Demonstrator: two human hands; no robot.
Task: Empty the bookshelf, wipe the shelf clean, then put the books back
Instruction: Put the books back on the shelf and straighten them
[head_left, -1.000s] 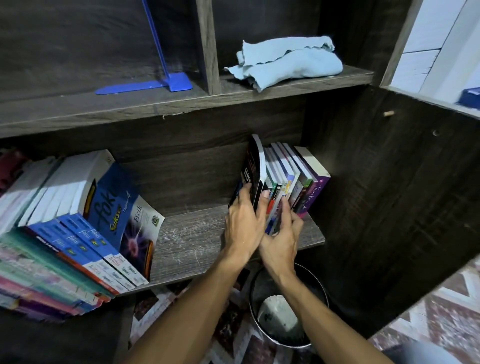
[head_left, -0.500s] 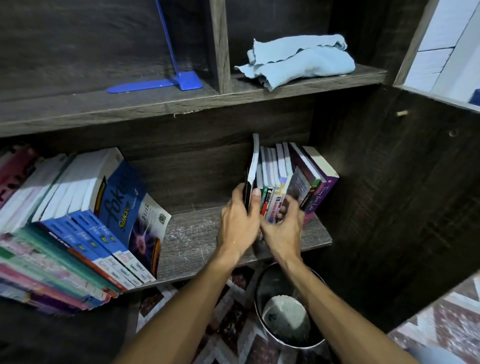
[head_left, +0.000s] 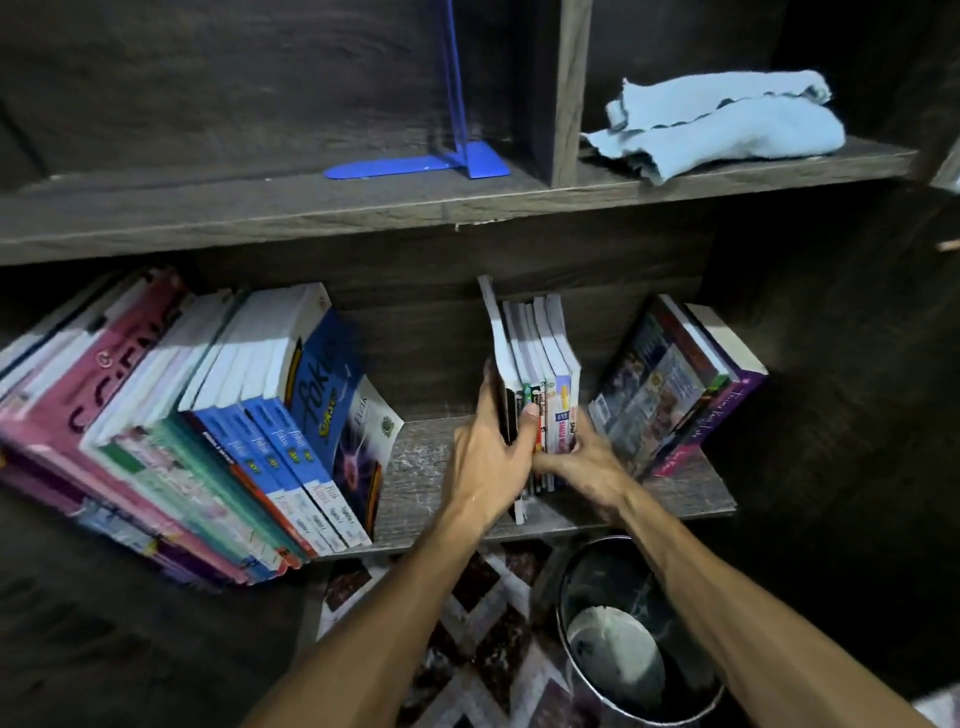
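The left hand's (head_left: 488, 447) thumb presses across the spines while its fingers wrap behind the left cover, clamping a small bunch of books (head_left: 540, 358). The right hand (head_left: 587, 462) curls its fingers against the bunch's right side, so both hands grip it. The bunch stands nearly upright on the lower shelf (head_left: 431, 467), toward the right of the bare, scuffed middle part.

Just right of it, a few more books (head_left: 670, 384) lean against the side wall. Well to the left, a long row of books (head_left: 234, 415) leans over. On the upper shelf lie a crumpled light blue cloth (head_left: 727, 122) and a blue bookend (head_left: 441, 161), on either side of a divider. Below the shelf, a round bin (head_left: 623, 649) stands on a patterned floor (head_left: 467, 597).
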